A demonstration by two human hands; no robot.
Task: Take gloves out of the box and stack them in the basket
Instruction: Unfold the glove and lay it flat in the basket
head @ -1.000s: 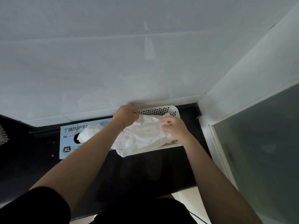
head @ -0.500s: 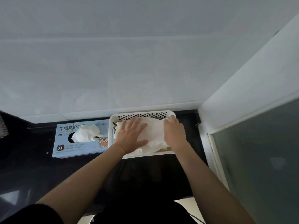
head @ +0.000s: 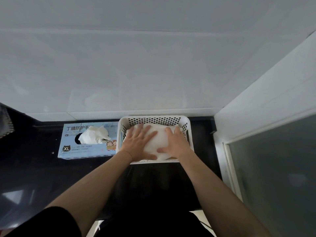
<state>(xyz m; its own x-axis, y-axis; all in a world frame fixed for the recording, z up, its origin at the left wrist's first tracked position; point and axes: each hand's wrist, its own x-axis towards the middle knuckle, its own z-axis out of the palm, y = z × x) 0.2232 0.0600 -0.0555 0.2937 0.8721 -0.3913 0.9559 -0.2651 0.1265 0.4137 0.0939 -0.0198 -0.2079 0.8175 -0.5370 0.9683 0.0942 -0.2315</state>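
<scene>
Both hands, left hand [head: 139, 144] and right hand [head: 174, 142], press flat, fingers spread, on the gloves [head: 158, 139] inside the basket [head: 187, 123], just right of the box [head: 82, 149].

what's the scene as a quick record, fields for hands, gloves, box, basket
left hand: flat, pressing the gloves
right hand: flat, pressing the gloves
gloves: white pile in the basket, under both hands
basket: white, perforated, on the dark counter, right of the box
box: blue, marked XL, one glove sticking out of its opening
counter: dark
</scene>
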